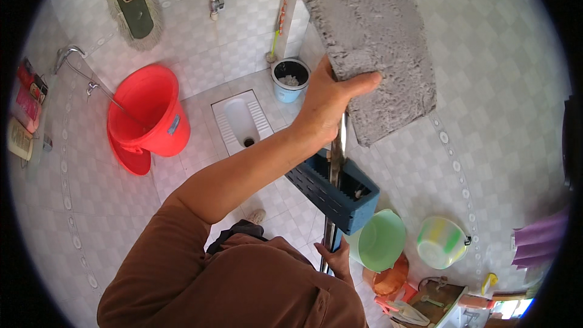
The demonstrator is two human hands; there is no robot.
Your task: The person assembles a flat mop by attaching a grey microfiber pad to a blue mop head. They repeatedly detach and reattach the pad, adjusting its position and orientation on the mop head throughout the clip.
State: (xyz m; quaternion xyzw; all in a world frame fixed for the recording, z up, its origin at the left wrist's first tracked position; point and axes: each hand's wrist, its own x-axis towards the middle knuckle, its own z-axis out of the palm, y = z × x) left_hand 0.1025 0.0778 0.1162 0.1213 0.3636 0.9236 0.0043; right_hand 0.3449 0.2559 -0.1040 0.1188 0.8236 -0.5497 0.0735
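A flat mop is held upside down, its fuzzy grey pad (382, 36) raised at the upper right. My left hand (322, 106) is closed around the shiny metal pole (342, 140) just below the pad, thumb resting against the grey pile. Farther down, the pole passes a dark blue slotted plastic box (352, 211) with toothed edges; I cannot tell how the box is attached. My right hand (337, 261) grips the pole below that box, close to my body, and part of it is hidden behind the pole.
A squat toilet (242, 123) is set in the tiled floor. Left of it stands a red bucket (176, 123); beyond it, a small bin (288, 93). Green (382, 240) and striped (434, 249) buckets are lower right. Another mop (136, 12) hangs at the upper left.
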